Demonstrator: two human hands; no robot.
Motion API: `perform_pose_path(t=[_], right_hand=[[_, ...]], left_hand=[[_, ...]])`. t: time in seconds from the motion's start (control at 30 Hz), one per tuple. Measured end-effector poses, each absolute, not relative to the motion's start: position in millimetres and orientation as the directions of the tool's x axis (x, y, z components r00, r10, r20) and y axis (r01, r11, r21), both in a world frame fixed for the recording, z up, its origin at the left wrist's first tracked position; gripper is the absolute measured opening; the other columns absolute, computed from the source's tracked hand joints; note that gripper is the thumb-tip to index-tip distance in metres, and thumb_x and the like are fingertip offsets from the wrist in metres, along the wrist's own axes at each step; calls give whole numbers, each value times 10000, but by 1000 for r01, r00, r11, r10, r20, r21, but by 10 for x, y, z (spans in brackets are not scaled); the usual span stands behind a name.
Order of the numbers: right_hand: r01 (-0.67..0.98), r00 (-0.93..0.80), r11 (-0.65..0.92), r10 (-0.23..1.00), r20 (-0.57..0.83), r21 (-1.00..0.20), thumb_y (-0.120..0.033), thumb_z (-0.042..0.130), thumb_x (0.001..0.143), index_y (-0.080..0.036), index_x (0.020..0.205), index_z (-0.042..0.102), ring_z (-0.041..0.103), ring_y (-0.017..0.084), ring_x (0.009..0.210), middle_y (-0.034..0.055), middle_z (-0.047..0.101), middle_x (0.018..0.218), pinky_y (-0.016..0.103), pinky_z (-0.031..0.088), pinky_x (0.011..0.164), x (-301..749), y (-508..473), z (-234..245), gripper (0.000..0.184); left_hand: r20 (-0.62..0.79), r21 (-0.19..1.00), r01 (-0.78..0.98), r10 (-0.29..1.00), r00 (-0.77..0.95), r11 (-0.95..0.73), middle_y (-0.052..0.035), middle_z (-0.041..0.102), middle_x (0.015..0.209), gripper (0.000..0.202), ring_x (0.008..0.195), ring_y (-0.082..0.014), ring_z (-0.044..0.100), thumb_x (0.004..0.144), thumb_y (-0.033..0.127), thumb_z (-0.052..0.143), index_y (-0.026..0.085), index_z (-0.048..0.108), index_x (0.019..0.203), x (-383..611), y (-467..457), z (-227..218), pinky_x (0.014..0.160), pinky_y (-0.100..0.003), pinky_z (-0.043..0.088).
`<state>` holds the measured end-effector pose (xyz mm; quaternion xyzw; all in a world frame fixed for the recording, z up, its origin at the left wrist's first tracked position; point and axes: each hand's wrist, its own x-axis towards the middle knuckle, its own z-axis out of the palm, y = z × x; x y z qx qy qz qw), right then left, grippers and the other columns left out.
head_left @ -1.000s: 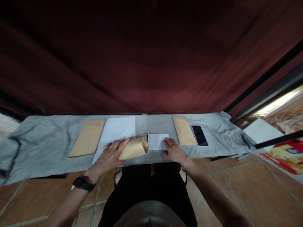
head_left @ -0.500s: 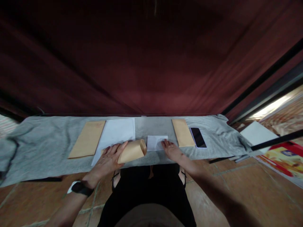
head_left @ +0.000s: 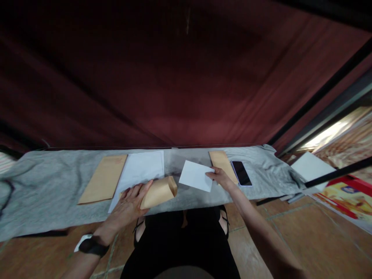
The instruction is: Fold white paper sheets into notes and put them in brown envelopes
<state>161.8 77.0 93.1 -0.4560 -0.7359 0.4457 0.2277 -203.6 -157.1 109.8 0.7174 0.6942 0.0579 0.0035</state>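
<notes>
Presently, right hand [head_left: 221, 178] pinches white paper [head_left: 194, 176] at its edge, grip closed, right of the gaping kraft envelope [head_left: 157, 193]. Left hand [head_left: 130, 203] covers the envelope's left end on cloth-draped surface [head_left: 55, 190]; its grip unclear.

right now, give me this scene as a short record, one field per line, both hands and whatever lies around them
left hand: holds open brown envelope, mouth facing right
right hand: holds white card by its right edge
left side: flat brown envelope, with white paper next to it
right side: second flat envelope, then phone, screen up and dark
surface: grey cloth
unclear: whether the card touches the cloth
</notes>
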Motion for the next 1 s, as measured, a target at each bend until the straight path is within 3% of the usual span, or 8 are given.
perform_pose_path(t=[0.13,0.2,0.27,0.37,0.43,0.5,0.8,1.0], right_hand=[[535,-431,160,896,-104,-830,-299,618,815,-150,1013,709,686,216,769,47,741,847,329,555,724,1604,758,757,264],[574,-380,171,922,-75,-801,-234,600,825,-163,1181,673,680,258,965,88,739,1042,410,527,907,1569,684,698,370],[643,-326,233,945,15,-730,-186,550,870,-153,1367,564,584,296,1209,160,641,1308,492,407,1081,1498,565,662,498],[768,-428,489,872,236,-415,-220,488,954,-133,1494,424,354,323,1441,194,403,1557,553,278,1172,1292,318,596,551],[738,-577,617,787,219,-273,-304,467,991,-187,1531,375,302,301,1478,146,345,1602,529,285,1178,1107,141,518,559],[718,-636,662,749,185,-214,-376,438,1016,-197,1534,373,316,285,1477,139,334,1609,508,285,1181,933,-10,425,552],[617,-732,761,648,211,-200,-442,414,1033,-240,1523,395,377,261,1448,97,374,1591,512,253,1199,926,-162,302,530],[719,-611,644,765,205,-259,-362,367,1044,-225,1481,466,382,257,1442,102,404,1578,482,285,1186,1325,-190,255,468]], left_hand=[[79,89,995,996,39,-46,-107,544,1373,942,1283,-309,503,782,299,632,296,146,1589,-2000,-1528,1086,1080,-452,359],[87,86,995,995,45,-53,-110,547,1368,945,1276,-312,507,782,299,636,288,146,1590,-1992,-1515,1084,1083,-457,358],[86,82,995,995,49,-57,-115,547,1367,950,1271,-313,509,781,296,640,283,145,1592,-1994,-1509,1083,1085,-463,358],[76,78,995,996,51,-57,-118,540,1378,949,1272,-313,507,783,296,640,286,146,1593,-2004,-1508,1073,1090,-469,354],[77,75,996,996,52,-57,-123,546,1372,943,1269,-315,513,782,302,641,273,159,1592,-2010,-1508,1056,1094,-470,353],[79,71,996,996,52,-57,-130,553,1362,943,1263,-320,522,776,307,642,260,169,1591,-2014,-1505,1038,1096,-475,353],[15,91,994,998,64,-65,-108,515,1430,962,1305,-315,488,768,327,636,303,141,1592,-2050,-1411,1092,1118,-475,305],[-91,109,991,992,82,-72,-111,466,1481,1004,1360,-324,435,704,296,658,303,174,1583,-2037,-1231,1082,1141,-499,265]])
